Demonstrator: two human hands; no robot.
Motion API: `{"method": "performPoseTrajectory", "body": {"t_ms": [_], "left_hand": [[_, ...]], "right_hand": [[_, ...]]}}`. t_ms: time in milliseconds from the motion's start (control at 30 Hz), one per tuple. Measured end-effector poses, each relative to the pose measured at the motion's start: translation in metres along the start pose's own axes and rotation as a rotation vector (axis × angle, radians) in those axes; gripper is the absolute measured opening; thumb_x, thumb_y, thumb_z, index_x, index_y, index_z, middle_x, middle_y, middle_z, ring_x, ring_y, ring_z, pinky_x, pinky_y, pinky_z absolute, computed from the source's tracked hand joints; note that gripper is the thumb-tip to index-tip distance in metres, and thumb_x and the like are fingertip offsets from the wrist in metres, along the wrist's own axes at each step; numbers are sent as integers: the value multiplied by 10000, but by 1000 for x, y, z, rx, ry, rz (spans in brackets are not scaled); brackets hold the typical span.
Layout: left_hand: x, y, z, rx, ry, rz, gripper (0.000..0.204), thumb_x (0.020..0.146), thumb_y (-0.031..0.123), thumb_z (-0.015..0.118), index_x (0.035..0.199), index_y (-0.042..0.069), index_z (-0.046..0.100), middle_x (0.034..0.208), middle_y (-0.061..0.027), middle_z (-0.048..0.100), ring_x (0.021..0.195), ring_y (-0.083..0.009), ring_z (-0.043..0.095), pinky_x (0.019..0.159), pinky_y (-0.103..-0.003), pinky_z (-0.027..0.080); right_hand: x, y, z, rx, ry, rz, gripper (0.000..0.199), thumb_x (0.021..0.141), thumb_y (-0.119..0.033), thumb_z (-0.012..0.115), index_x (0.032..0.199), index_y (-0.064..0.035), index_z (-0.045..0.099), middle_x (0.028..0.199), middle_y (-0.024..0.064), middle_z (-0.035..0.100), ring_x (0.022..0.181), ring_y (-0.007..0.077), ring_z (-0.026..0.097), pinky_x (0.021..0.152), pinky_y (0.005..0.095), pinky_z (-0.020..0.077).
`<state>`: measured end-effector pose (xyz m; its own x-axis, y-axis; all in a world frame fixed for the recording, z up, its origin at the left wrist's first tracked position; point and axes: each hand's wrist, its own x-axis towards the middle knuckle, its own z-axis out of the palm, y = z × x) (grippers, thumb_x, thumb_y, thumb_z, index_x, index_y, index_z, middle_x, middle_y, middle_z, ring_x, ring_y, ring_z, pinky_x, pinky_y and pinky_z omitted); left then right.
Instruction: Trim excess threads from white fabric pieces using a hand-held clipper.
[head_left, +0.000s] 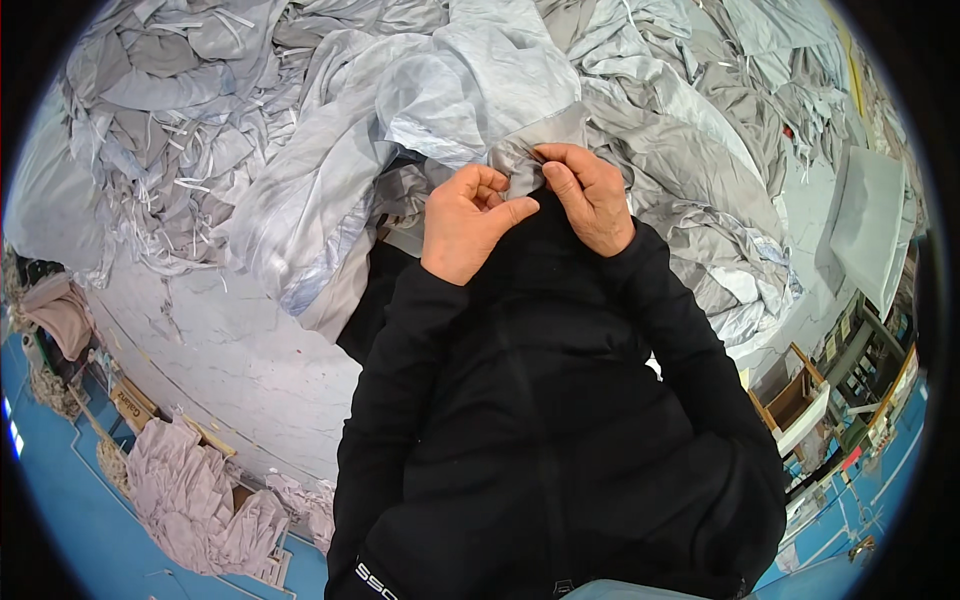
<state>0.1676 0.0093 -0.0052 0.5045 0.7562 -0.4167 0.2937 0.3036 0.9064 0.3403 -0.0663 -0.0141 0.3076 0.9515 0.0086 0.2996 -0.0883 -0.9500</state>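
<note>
A length of shiny grey fabric (515,165) is gathered up in front of my chest. My right hand (592,198) pinches its edge between thumb and fingers. Close by on the left, my left hand (462,225) has its fingers curled against the same edge, with the thumb stretched toward my right hand. The fabric runs into a large, rumpled pale blue and grey cloth (470,85) that spreads over the table. What lies between the left fingertips is partly hidden.
Heaped grey cloth with white ties (175,130) covers the table's far left. More crumpled grey fabric (690,180) lies right of my hands. The marbled white tabletop (240,370) shows at left. Pinkish cloth (195,500) hangs low left; a wooden drawer (795,395) stands at right.
</note>
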Motion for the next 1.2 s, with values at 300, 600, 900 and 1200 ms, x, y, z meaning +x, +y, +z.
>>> {"method": "performPoseTrajectory", "body": {"t_ms": [300, 600, 900, 1200], "left_hand": [[-4, -3, -14, -303, -93, -231, 108, 857, 76, 750, 846, 10, 665, 695, 0, 624, 527, -48, 537, 463, -191, 378], [-18, -5, -24, -362, 92, -150, 95, 912, 76, 700, 864, 16, 643, 729, -8, 628, 541, -44, 517, 477, -183, 367], [-21, 8, -10, -221, 196, 97, 94, 911, 8, 675, 855, 6, 599, 707, 11, 591, 564, -36, 529, 514, -195, 407], [-22, 6, -6, -229, 161, 144, 91, 918, 3, 667, 867, 9, 591, 737, 6, 593, 575, -37, 530, 525, -193, 417]], "right_hand": [[1, -8, -3, -79, -27, -71, 230, 976, -103, 609, 1145, 48, 645, 904, 102, 681, 793, 159, 618, 737, 273, 492], [-1, -17, -3, -216, -58, -202, 236, 921, -106, 676, 1117, 24, 659, 865, 129, 648, 742, 242, 633, 674, 300, 494], [-5, -32, -1, -481, -55, -347, 293, 822, -117, 774, 1086, -38, 677, 803, 80, 629, 597, 241, 611, 521, 328, 471], [-5, -33, 4, -571, 16, -387, 310, 783, -166, 791, 1059, -78, 680, 745, 45, 580, 624, 225, 619, 522, 338, 486]]}}
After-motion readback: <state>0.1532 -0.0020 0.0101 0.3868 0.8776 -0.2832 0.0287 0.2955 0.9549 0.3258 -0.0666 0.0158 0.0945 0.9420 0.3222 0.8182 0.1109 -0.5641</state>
